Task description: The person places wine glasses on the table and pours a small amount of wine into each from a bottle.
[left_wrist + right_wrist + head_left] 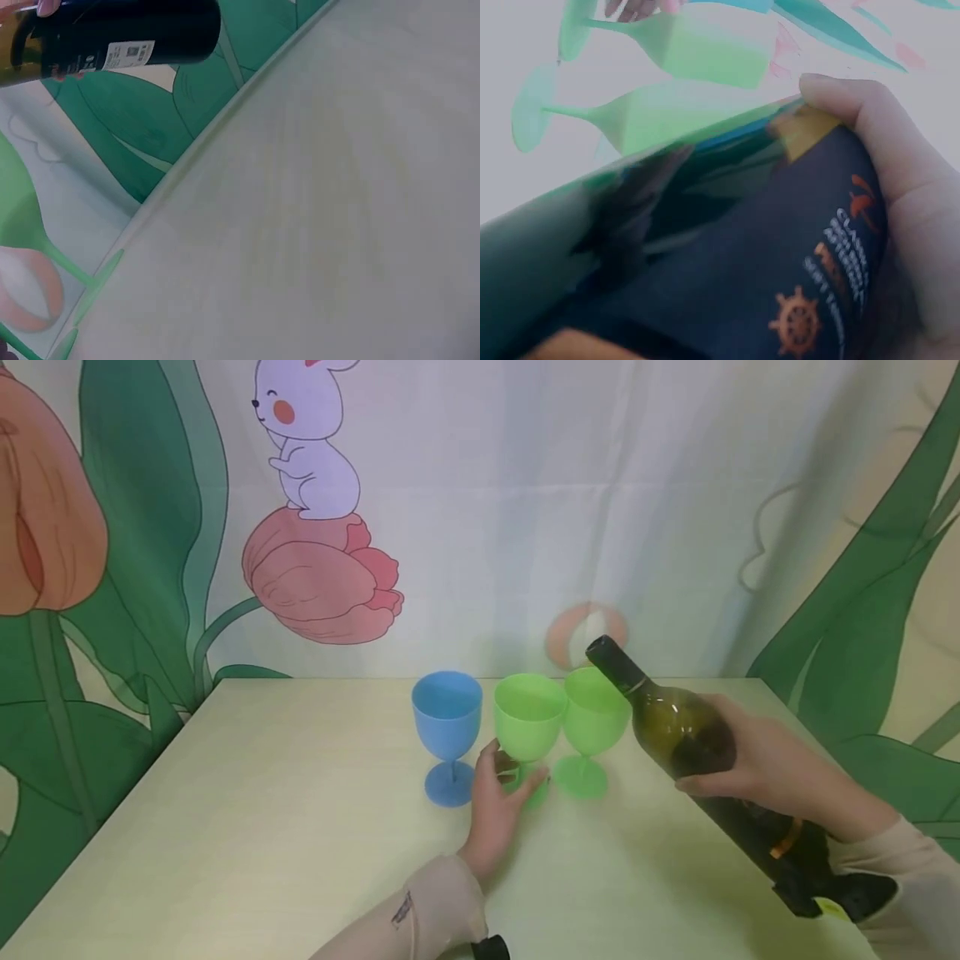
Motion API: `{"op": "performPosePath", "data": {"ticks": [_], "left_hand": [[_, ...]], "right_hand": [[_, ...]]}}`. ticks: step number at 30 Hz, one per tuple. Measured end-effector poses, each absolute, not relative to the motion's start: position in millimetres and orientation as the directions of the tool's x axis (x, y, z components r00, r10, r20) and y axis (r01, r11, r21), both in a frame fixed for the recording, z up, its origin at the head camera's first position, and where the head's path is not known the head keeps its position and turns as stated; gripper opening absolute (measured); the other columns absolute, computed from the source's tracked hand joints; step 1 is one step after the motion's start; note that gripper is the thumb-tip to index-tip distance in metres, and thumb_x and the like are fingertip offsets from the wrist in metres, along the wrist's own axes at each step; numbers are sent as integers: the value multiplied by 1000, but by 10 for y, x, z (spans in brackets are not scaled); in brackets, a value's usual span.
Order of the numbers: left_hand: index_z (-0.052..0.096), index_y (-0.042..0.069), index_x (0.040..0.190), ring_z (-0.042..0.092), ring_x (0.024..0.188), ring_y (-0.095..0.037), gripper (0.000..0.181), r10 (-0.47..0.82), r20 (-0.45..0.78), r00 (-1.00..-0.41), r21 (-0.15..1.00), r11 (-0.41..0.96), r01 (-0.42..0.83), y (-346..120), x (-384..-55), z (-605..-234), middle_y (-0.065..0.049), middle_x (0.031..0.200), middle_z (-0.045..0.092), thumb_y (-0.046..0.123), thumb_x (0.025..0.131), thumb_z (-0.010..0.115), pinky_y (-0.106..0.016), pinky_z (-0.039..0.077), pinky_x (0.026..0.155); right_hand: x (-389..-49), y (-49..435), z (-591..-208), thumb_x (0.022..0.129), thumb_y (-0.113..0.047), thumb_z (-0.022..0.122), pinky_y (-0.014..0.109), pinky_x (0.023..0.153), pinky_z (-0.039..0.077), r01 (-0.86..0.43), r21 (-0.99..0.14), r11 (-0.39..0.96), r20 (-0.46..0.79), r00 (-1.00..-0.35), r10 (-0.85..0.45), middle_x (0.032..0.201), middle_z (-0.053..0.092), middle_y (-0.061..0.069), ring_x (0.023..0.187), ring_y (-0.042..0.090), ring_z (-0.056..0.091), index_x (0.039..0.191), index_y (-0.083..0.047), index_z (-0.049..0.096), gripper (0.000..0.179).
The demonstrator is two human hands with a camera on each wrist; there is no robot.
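Right hand [783,781]: fingers and thumb are wrapped around the body of the bottle [675,722], giving a full grasp; the thumb lies across the near side.
Left hand [497,802]: thumb and fingers are spread to either side of the stem of the middle glass [529,718], low down near its foot. Whether they pinch the stem or merely surround it cannot be told; the contact area is partly hidden.

The bottle is held clear of the table [262,852], tilted, with its base low at the right and its neck rising to the left. In the head view, the mouth appears just above the rim of the right glass [600,727]; true depth between the two cannot be confirmed.

The middle glass is upright, between the blue glass [447,727] and the right glass, which is green like the middle one. All three stand near the far edge of the table, before the printed cloth [487,527].

Step in hand, as judged: steadying or positioning the middle glass while the bottle is kept raised. The next move calls for a secure left-hand hold at the stem; any pour would require lowering the neck and aligning the mouth with a bowl.
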State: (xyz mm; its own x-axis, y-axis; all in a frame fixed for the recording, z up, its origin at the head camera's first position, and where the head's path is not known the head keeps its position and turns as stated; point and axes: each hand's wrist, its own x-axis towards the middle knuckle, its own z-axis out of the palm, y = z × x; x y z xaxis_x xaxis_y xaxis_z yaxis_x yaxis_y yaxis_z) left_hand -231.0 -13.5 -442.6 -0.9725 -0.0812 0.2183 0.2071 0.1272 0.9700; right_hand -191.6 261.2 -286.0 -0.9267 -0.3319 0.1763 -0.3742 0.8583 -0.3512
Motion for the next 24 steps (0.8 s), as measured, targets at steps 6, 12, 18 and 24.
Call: {"op": "performPosePath", "data": {"ticks": [6, 12, 18, 24], "left_hand": [[38, 6, 140, 53, 110, -26, 71, -98, 208, -973, 971, 145, 193, -139, -2214, -4437, -11, 123, 52, 30, 83, 75, -42, 46, 96], [39, 5, 139, 53, 112, -28, 69, -77, 216, -973, 969, 140, 204, -182, -2138, -4422, -13, 122, 54, 28, 84, 74, -43, 46, 98], [40, 4, 138, 54, 112, -32, 68, -58, 214, -975, 971, 119, 206, -240, -2054, -4425, -19, 123, 54, 27, 84, 74, -46, 46, 98], [45, 6, 135, 54, 110, -30, 63, -53, 210, -976, 975, 91, 205, -322, -1962, -4406, -19, 121, 56, 25, 83, 75, -43, 47, 97]], "right_hand": [[-1908, 2684, -2904, 69, -40, 85, 36, 68, 45, -330, -435, 838, 252, -938, -239, 112, 60, 16, 94, 29, 58, 135, -4, 39, 88], [-1904, 2724, -2991, 74, -34, 82, 47, 74, 46, -282, -546, 789, 311, -943, -121, 122, 54, 19, 103, 33, 53, 138, -6, 34, 85], [-1911, 2735, -3109, 80, -30, 77, 63, 83, 40, -225, -665, 712, 328, -945, 8, 134, 45, 27, 115, 39, 46, 148, -5, 22, 91], [-1967, 2740, -3282, 79, -23, 79, 42, 86, 37, -251, -716, 651, 406, -909, 96, 132, 46, 15, 101, -7, 41, 150, -15, 26, 89]]}}
